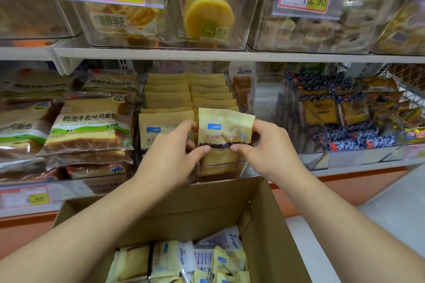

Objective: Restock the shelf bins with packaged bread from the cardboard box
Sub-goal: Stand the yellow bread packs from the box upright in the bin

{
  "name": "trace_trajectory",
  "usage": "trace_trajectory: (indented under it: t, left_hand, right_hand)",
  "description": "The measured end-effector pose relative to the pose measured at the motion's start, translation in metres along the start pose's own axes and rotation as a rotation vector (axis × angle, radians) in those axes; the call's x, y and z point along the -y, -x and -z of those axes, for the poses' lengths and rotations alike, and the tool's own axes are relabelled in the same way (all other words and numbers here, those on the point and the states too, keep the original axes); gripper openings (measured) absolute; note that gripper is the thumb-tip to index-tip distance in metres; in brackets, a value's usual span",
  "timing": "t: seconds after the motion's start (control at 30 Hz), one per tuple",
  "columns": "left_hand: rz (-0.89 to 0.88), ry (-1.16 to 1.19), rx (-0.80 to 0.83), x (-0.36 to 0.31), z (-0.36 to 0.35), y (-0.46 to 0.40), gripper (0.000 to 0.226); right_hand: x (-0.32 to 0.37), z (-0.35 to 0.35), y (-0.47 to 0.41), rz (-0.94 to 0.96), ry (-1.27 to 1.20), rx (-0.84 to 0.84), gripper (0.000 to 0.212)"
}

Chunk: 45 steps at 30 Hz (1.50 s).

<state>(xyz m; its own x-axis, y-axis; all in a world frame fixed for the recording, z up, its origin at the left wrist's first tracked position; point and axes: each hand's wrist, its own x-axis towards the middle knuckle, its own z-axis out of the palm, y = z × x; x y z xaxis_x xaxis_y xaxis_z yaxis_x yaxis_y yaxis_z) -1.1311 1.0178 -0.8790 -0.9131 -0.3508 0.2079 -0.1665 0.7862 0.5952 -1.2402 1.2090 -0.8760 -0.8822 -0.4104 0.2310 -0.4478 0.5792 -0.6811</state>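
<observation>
Fingers [204,148] of both hands pinch one bread packet [224,135] by its sides, upright at the front of the clear shelf bin [241,166], above the cardboard box [207,209]. Best eased straight down, label forward, flush with the neighbouring row.

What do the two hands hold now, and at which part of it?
Both hands, left hand and right hand, pinch one tan bread packet by its side edges, near mid-height.

Matt tan paper-look bread pkt [224,131], clear glossy plastic bin [220,169], rough brown cardboard box [195,211].
</observation>
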Motion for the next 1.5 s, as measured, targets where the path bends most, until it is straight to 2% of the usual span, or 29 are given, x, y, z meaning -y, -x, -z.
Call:
trace_trajectory:
  t: [0.23,0.53,0.63,0.77,0.9,1.13,1.33,1.5]
  left_hand:
    - [0.001,-0.041,-0.01,0.005,-0.008,0.003,0.034]
    - [-0.01,-0.051,0.014,0.004,-0.006,0.006,0.036]
    - [-0.015,-0.023,0.007,-0.004,0.008,0.004,0.041]
    - [-0.086,0.007,-0.147,-0.025,0.033,-0.014,0.052]
    - [-0.108,-0.203,-0.044,-0.028,0.029,-0.041,0.047]
    - [-0.048,-0.375,0.099,-0.032,0.023,-0.062,0.047]
    - [0.06,-0.299,0.091,-0.038,0.025,-0.065,0.046]
    - [0.026,-0.277,0.036,-0.042,0.023,-0.06,0.027]
  right_hand:
    - [-0.004,-0.008,0.0,-0.001,0.055,0.012,0.056]
    - [0.0,-0.007,0.003,0.006,0.104,0.04,0.058]
    - [-0.001,0.003,0.001,0.019,-0.059,0.049,0.053]
    - [0.01,0.015,-0.012,0.046,-0.285,-0.066,0.044]
    - [0.014,0.01,-0.027,0.017,-0.149,-0.049,0.038]
    - [0.011,0.01,-0.04,-0.008,0.061,0.06,0.039]
    - [0.013,0.01,-0.045,-0.014,0.05,0.025,0.019]
    - [0.013,0.008,-0.042,-0.031,-0.036,-0.018,0.007]
